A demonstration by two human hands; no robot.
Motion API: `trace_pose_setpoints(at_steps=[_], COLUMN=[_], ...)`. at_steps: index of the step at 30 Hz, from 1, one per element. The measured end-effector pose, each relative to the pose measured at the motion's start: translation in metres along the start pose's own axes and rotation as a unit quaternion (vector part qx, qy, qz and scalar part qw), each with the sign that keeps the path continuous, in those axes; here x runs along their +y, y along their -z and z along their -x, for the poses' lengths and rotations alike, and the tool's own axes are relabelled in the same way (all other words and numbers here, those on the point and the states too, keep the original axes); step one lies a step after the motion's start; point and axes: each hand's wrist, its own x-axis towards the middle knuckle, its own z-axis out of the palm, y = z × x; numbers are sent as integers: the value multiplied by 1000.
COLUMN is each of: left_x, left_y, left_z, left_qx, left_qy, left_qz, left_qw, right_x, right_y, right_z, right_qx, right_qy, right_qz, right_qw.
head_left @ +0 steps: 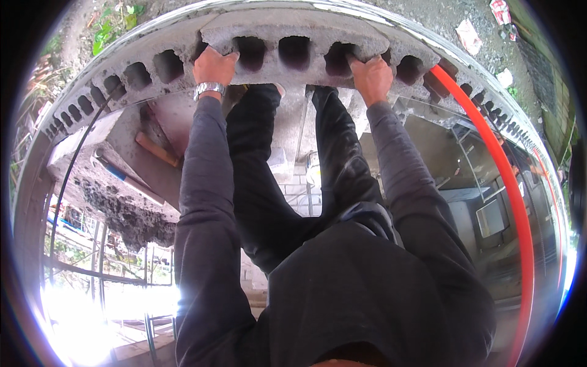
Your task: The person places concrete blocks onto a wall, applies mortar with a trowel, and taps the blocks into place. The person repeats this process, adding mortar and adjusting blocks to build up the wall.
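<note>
A grey hollow concrete block (318, 25) lies along the top of a wall in front of me, its row of dark holes facing me. My left hand (215, 67), with a metal-band watch at the wrist, is closed on the block's left end. Toward its right end, my right hand (372, 79) grips the same block, with the thumb at one of the holes. The far-side fingers of both hands are hidden. Both arms reach straight forward in dark grey sleeves.
More hollow blocks (137, 74) curve away along the wall on both sides. A red-orange hose or strip (510, 177) hangs down at the right. At the left, a hammer-like tool (125, 177) and a wooden piece (158, 150) lie on a concrete ledge. A thin dark cable crosses there.
</note>
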Motion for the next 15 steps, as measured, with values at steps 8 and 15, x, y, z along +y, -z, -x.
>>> trace_pose_setpoints(at_steps=[8,15], left_x=[1,-34], left_y=[-2,-33], left_z=[-2,-24], left_qx=[-3,12], left_qy=[-3,-71], left_qz=[-6,-23], left_qw=[1000,997], right_x=[4,10], right_y=[-1,-13], right_z=[-4,-15], right_qx=[-22,10], right_qy=[-11,40], right_qz=[-17,45], right_qw=[1000,998])
